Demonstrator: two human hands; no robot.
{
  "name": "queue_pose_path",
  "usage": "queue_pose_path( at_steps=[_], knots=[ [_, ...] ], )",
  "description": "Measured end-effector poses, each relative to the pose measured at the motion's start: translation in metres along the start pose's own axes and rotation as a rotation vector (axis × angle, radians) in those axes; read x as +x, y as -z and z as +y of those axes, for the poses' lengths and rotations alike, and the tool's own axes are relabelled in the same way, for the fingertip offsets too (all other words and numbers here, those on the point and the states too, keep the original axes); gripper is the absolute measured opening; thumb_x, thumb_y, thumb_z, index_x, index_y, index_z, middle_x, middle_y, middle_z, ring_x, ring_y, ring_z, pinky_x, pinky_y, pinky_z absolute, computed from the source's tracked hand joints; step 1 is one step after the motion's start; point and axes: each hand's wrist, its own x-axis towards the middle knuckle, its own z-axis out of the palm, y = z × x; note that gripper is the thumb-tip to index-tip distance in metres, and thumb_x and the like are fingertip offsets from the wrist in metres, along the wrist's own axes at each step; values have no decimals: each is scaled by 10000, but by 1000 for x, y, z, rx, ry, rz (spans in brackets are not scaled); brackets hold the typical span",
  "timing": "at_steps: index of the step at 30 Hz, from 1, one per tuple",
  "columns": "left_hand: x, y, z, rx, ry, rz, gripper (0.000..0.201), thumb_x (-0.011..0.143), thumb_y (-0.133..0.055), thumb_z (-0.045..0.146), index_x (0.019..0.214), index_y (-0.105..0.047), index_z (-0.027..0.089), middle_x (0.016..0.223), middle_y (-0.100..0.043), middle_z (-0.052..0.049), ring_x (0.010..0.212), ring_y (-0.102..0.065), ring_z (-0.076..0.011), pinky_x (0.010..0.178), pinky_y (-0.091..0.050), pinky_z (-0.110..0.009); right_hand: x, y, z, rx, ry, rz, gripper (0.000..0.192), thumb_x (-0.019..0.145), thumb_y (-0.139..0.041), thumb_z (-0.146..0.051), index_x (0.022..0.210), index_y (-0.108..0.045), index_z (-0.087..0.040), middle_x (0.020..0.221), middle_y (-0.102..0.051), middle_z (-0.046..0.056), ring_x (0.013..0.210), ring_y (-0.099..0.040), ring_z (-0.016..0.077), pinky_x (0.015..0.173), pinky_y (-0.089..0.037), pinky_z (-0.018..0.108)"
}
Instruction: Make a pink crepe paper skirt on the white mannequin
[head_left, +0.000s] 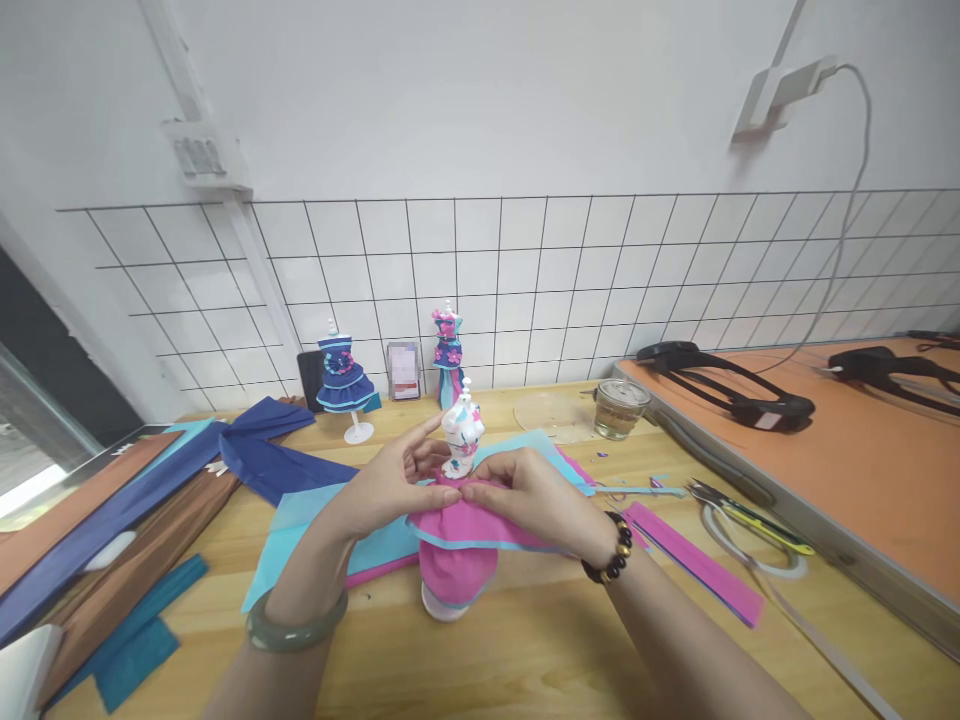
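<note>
A small white mannequin (462, 432) with pink and blue flower trim stands on the wooden table (525, 640), wearing a pink paper skirt (455, 560) edged in light blue. My left hand (390, 480) pinches the pink paper at the mannequin's waist from the left, with a green bangle on that wrist. My right hand (536, 500) presses the skirt's waist from the right, with a dark bead bracelet on that wrist. Both hands grip the skirt paper around the figure.
Light blue paper (300, 530) and pink strips (701, 565) lie around the figure. Dark blue and brown paper (135, 500) is piled at left. Two dressed mannequins (341, 380) (448, 355) stand by the grid wall. A glass jar (620, 408), scissors (742, 510) and an orange board (862, 470) sit at right.
</note>
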Motion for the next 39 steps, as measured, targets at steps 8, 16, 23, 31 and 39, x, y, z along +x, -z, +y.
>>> queue_pose_path(
  at_steps=[8,16,23,31,39],
  knots=[
    [-2,3,3,69,16,-44,821,721,-721,254,1413,-279,288,1264,-567,-106,1181,-498,-262,949,-419,-401,-1,0,1,-50,4,15,291,855,-490,-379,740,-631,-152,570,-359,-48,540,-297,91,476,-232,217],
    [-3,2,3,97,40,23,821,758,-681,229,1433,-215,268,1246,-582,-96,1199,-482,-242,901,-442,-339,0,-4,-5,-74,-39,66,300,839,-509,-371,671,-621,-149,542,-375,-46,525,-318,88,465,-235,218],
    [-3,1,6,157,28,44,807,761,-671,240,1432,-222,265,1211,-617,-78,1141,-532,-231,919,-427,-351,-2,-5,-8,-203,-20,184,299,832,-538,-352,620,-617,-158,514,-467,-31,506,-372,95,464,-250,225],
    [-2,2,6,201,30,54,820,740,-689,273,1427,-239,265,1228,-605,-79,1148,-521,-239,936,-416,-378,-8,0,-14,-176,98,136,185,852,-528,-235,814,-702,-188,778,-674,19,701,-572,141,619,-405,240],
    [-3,3,4,224,2,28,749,741,-693,251,1391,-323,280,1214,-608,-73,1152,-517,-236,968,-387,-394,-9,2,-15,-147,144,70,184,859,-520,-201,883,-703,-194,847,-686,28,754,-604,148,657,-441,251]
  ],
)
